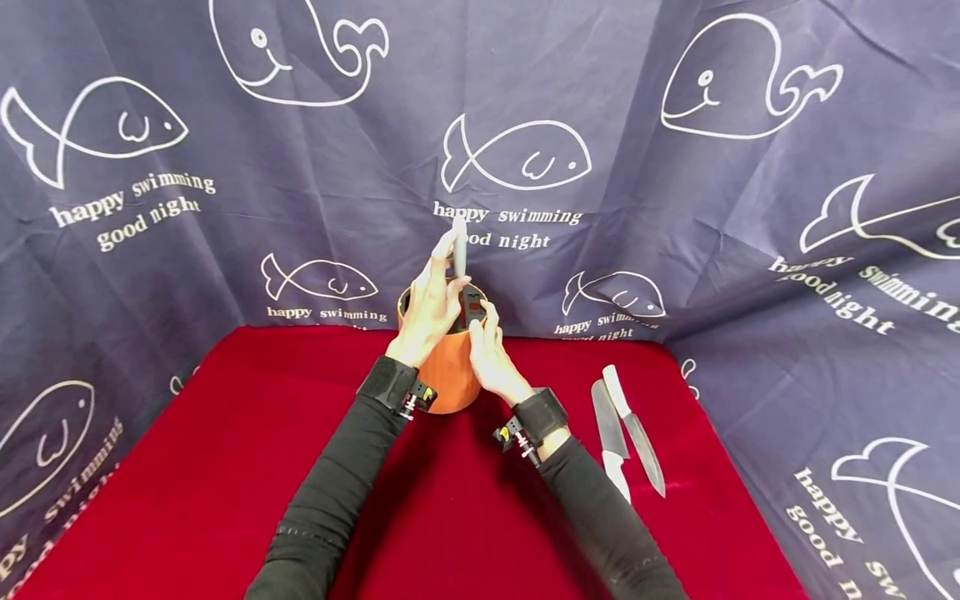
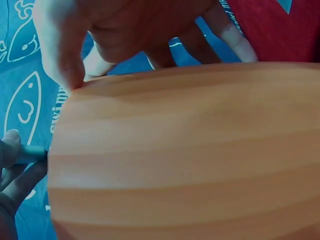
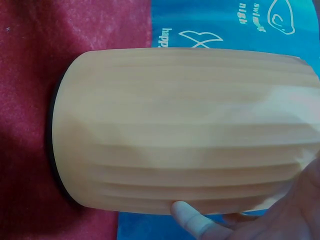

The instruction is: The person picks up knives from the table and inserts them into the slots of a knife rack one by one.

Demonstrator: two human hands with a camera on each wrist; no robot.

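Observation:
An orange ribbed knife block [image 1: 447, 375] with a dark top stands upright at the far side of the red table. My left hand [image 1: 429, 310] is above its top, fingers and thumb around the pale handle of a knife [image 1: 460, 246]; the lower part of the knife is at the block's dark top. My right hand [image 1: 492, 354] grips the block's right side near the rim. In the left wrist view the right hand [image 2: 125, 30] has its thumb on the rim. In the right wrist view a finger of that hand [image 3: 280, 220] touches the block's side.
To the right on the red cloth [image 1: 300, 400] lie two knives with white handles: a broad one [image 1: 609, 421], handle toward me, and a narrower one [image 1: 643, 450], its point toward me. A blue-grey curtain [image 1: 517, 50] with white fish drawings hangs close behind the block.

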